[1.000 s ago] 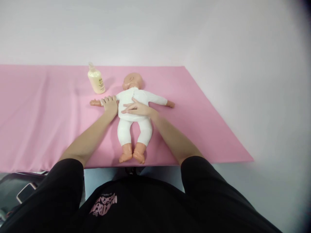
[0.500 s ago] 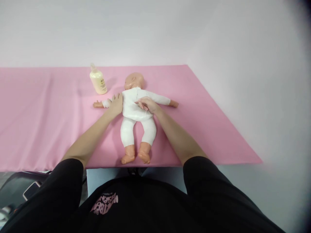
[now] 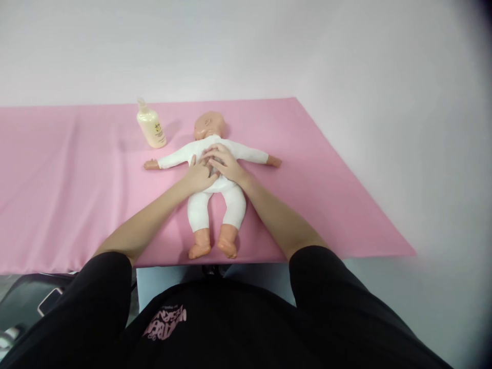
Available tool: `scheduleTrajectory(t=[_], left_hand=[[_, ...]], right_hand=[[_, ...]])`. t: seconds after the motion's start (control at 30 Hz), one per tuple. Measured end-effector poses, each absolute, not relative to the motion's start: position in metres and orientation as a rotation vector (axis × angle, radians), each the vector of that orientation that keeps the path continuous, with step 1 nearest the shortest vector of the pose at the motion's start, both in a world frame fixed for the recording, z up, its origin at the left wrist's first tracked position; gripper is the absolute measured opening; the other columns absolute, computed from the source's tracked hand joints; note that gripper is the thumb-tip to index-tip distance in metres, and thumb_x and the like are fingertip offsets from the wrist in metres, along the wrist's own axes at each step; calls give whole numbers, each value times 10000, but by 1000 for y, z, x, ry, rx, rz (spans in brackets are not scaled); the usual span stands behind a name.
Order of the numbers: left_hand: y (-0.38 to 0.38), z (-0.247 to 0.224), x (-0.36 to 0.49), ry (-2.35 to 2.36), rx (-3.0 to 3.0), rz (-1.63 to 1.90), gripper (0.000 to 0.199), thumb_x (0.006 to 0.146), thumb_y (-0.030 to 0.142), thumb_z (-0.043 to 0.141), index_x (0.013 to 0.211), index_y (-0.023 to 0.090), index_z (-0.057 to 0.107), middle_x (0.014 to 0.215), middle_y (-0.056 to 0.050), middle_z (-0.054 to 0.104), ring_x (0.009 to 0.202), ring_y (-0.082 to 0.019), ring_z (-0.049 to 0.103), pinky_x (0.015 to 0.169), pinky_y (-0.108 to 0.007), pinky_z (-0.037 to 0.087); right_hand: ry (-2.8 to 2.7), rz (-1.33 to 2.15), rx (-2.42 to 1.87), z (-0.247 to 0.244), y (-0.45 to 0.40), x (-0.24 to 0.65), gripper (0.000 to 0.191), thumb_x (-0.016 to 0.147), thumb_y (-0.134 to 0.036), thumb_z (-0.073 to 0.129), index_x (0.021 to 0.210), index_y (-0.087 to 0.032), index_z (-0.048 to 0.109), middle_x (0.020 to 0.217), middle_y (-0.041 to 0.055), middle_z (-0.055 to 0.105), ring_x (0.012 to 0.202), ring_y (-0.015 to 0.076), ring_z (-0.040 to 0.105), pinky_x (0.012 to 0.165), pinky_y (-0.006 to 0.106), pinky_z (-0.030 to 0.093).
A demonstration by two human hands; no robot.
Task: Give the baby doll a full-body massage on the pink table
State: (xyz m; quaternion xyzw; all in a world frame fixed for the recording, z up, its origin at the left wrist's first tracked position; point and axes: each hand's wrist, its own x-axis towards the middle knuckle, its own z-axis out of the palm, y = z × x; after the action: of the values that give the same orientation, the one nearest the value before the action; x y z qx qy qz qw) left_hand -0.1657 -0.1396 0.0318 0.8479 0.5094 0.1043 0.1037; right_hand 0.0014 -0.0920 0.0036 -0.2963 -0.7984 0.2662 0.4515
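A baby doll (image 3: pixel 198 210) in a white long-sleeved suit lies on the pink cloth, arms stretched out sideways and feet toward me. Its head is turned to the left. My left hand (image 3: pixel 200 174) rests on the left side of the doll's torso, fingers apart and pointing up and inward. Over the middle of the torso lies my right hand (image 3: pixel 226 165), its fingers spread and reaching toward the left hand's fingertips. The two hands meet or overlap there; exact contact between the fingers is hard to make out. Neither hand grips anything.
A pump bottle (image 3: pixel 152 128) of pale yellow lotion stands left of the doll's head. The pink cloth (image 3: pixel 326 205) covers a table against a white wall (image 3: pixel 246 51). Below its left front edge, a phone (image 3: pixel 49 301) lies on a dark seat (image 3: pixel 23 294).
My left hand has moved right, from the doll's arm and side onto its torso. My right hand's fingers have uncurled and spread, shifting slightly left and up.
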Motion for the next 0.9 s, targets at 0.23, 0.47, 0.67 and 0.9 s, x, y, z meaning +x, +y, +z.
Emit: scheduleTrajectory(t=[0.23,0.47,0.67,0.9], left_hand=[[-146,25,-162,1246,2778,332,556,1049,375,447,1509,91,572,1555,-188,589,1492,-370,501,1314,-633,243],[-146,18,-158,1316,2780,358,615,1035,413,505,1561,95,513,1637,-188,496,1576,-354,394,1350,-603,162],[-153,21,-151,1435,2649,344,639,1050,414,473,1602,93,453,1669,-188,451,1594,-334,370,1346,-609,157],[-156,26,-148,1438,2599,352,647,1041,411,476,1613,114,437,1706,-163,394,1626,-318,307,1343,-616,144]], right_hand=[[-2319,461,-890,4,-88,3,571,1098,-520,302,1390,-259,718,1708,59,424,1640,313,262,1352,593,139],[-2378,500,-1021,11,-90,3,594,1112,-460,236,1560,-253,567,1785,8,261,1702,280,66,1381,569,23],[-2368,438,-1153,10,-86,9,619,1098,-436,201,1639,-264,446,1802,1,175,1702,263,67,1378,580,44],[-2353,383,-1316,4,-76,16,654,1090,-443,193,1718,-262,223,1821,26,73,1704,269,0,1356,622,73]])
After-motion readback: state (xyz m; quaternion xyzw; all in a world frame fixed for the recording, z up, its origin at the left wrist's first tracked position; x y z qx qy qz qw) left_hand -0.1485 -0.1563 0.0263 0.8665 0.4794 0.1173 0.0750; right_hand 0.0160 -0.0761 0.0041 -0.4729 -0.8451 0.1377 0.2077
